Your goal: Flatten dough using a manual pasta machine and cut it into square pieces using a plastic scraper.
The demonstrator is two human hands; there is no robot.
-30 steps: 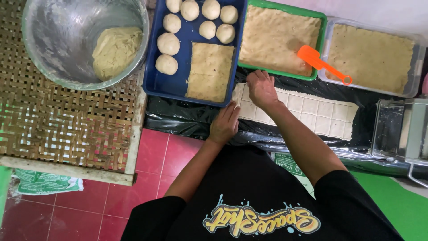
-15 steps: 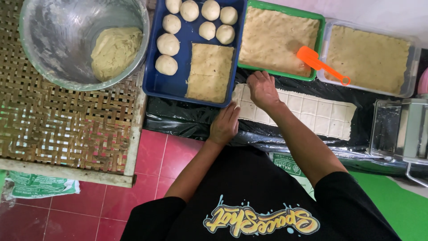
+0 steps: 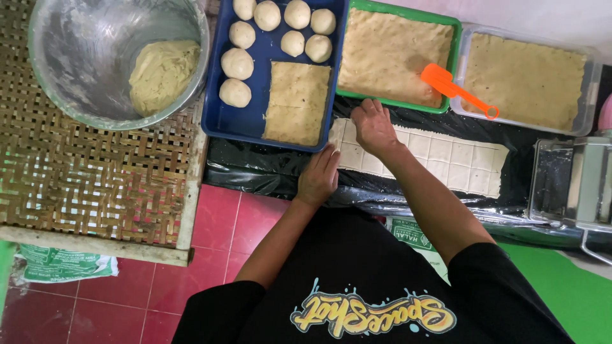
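A long pale sheet of dough (image 3: pixel 446 160), scored into small squares, lies on black plastic (image 3: pixel 255 167). My right hand (image 3: pixel 373 125) rests flat on the sheet's left end, fingers toward the trays. My left hand (image 3: pixel 319 175) lies palm down at the sheet's near left corner, fingers together, touching the plastic. Neither hand holds anything. Just beyond my hands is a blue tray (image 3: pixel 223 121) with several dough balls (image 3: pixel 237 64) and a flat folded dough piece (image 3: pixel 297 102).
A metal bowl (image 3: pixel 64 64) with a lump of dough (image 3: pixel 162 73) stands on a woven bamboo tray (image 3: pixel 83 185) at left. A green tray (image 3: pixel 395 102) and a clear tub (image 3: pixel 590 95) hold crumb filling; an orange spatula (image 3: pixel 454 87) lies across them. A metal dough roller (image 3: pixel 577 185) is at right.
Both hands stay on the dough sheet's left end; only a slight shift of the view.
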